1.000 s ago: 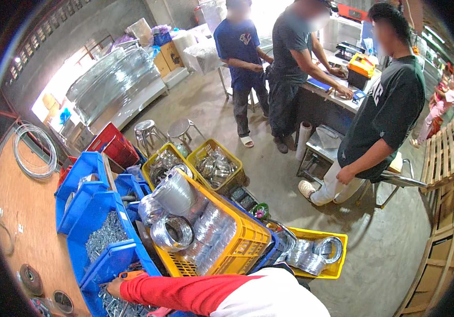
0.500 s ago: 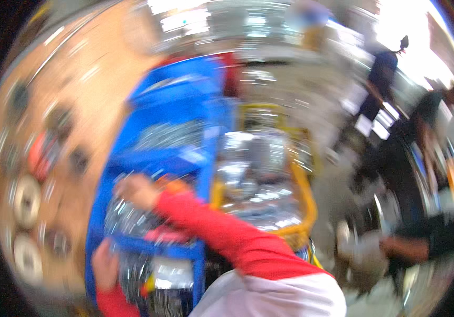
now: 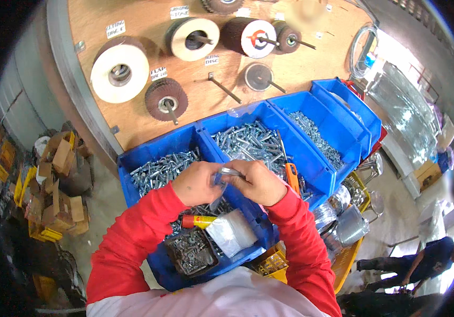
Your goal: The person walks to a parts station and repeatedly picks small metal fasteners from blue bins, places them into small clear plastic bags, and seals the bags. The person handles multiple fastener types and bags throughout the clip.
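Note:
Over the blue bins, my left hand [image 3: 198,183] and my right hand [image 3: 257,182] are drawn together, fingers closed. Between their fingertips is a shiny metal bolt [image 3: 230,172]; its lower part is hidden. Both hands pinch it. Below them lie loose bolts, a red and yellow tube [image 3: 197,221], a clear plastic packet [image 3: 231,233] and a small tray [image 3: 215,262] of nuts and washers. Larger bolts [image 3: 248,140] fill the blue bin behind my hands, and more bolts [image 3: 163,171] lie in the bin to the left. An orange-handled tool [image 3: 292,177] leans near my right hand.
A wooden board [image 3: 195,79] with abrasive discs on pegs rises behind the bins. Cardboard boxes [image 3: 63,203] stand on the left. At the right are a yellow crate [image 3: 351,267] with wrapped metal goods and a person in dark clothes [image 3: 433,264].
The view has swung left and steadied from a blur. My hands, apart earlier with the right reaching into a bin, are now together above the bins with a bolt between them.

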`<state>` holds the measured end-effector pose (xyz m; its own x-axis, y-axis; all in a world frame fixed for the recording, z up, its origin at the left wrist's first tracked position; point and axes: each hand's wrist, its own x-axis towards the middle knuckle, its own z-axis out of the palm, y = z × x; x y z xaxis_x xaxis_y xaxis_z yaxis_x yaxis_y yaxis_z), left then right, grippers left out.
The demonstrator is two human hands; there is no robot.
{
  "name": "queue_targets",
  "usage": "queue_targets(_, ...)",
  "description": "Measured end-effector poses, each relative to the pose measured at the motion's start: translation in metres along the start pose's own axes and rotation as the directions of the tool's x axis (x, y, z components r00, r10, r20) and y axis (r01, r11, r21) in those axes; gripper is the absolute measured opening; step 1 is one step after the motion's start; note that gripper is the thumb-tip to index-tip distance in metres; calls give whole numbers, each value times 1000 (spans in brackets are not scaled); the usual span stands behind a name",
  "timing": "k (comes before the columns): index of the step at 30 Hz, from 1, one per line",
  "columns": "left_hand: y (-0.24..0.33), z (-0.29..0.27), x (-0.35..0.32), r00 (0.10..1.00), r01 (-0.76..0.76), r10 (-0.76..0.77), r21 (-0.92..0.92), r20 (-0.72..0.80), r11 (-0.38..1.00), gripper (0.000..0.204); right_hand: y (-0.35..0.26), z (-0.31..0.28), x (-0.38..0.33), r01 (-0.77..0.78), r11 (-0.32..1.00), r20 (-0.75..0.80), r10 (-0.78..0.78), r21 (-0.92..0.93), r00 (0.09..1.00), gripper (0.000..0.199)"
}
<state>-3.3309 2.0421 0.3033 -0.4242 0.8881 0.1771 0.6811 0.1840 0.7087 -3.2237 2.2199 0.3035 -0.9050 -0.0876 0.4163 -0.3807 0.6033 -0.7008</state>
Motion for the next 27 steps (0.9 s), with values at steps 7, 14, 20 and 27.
queue_targets(7,-13,-2,2,999,43,-42,46,-21,998,38,-12,-1,-2,-79,997,-128,76,-11,989,17)
queue_targets(14,-13,3,5,996,69,-66,-57,53,996,38,-5,-11,7,8,988,104,8,-152,995,21)
queue_targets(20,-15,5,3,991,127,-119,-127,68,984,35,-14,-1,12,-72,991,34,76,-115,996,26)
queue_targets(27,-8,-5,4,972,229,-224,-70,68,971,50,80,-136,-31,-180,967,-689,7,-179,724,19)
